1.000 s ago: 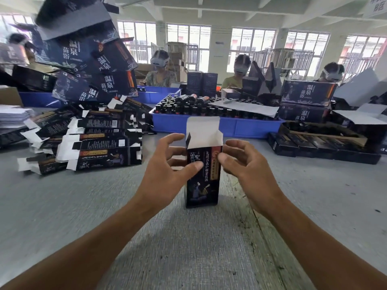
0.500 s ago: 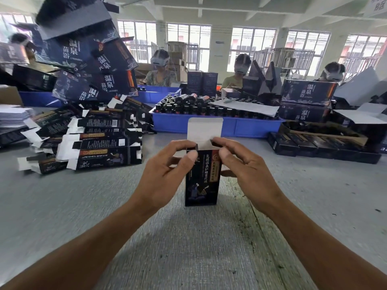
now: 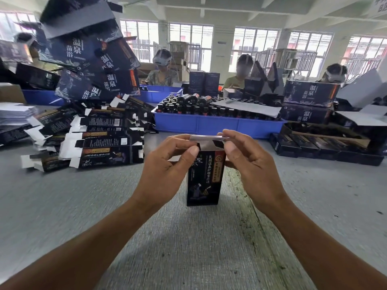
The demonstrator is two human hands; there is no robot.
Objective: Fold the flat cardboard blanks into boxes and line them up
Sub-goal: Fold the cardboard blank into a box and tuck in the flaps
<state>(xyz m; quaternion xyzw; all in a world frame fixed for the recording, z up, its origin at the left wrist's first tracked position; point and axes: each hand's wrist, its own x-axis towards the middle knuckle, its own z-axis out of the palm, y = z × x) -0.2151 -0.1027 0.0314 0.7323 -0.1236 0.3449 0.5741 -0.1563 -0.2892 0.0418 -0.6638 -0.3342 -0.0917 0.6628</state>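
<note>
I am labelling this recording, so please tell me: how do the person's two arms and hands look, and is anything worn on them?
Both forearms are bare as far as the frame shows: no sleeves, gloves, watch or bracelet. The left hand and right hand show no rings on the visible fingers, and the nails are short and unpainted.

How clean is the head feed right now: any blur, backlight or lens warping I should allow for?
Head view: the box and both hands, left and right, are sharp; the hanging cartons at upper left smear and lean with wide-angle stretch; the windows blow out white, backlighting the workers; the grey table softens towards the lower left edge.
</note>
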